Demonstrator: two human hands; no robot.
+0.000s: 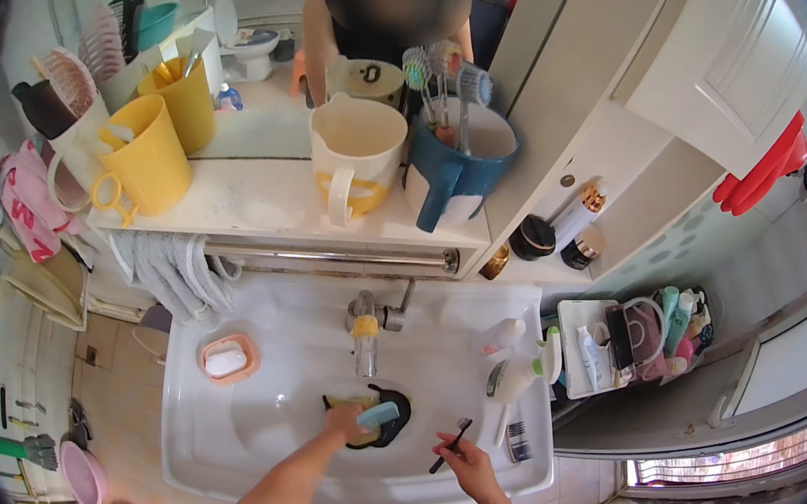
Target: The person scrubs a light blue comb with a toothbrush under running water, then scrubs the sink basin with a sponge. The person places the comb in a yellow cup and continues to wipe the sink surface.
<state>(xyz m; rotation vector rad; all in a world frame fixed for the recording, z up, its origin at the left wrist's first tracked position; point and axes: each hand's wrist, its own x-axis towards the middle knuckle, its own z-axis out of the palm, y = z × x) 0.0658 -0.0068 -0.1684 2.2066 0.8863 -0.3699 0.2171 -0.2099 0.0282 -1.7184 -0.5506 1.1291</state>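
In the head view, a light-blue object [379,415] is held in the curled fingers of the left hand [341,420], over a dark, curved item [390,432] in the white basin [251,427], at 5 o'clock from the faucet [365,340]. Toward 3 o'clock from that hand, a slim black brush [453,441] is pinched between the fingers of the right hand [472,465]; at 10 o'clock, a pink soap dish [206,357] is seen.

On the white washbasin [251,425], carrying a pink soap dish [253,359], a black item [399,413], bottles [509,380] and a comb-like thing [519,443].
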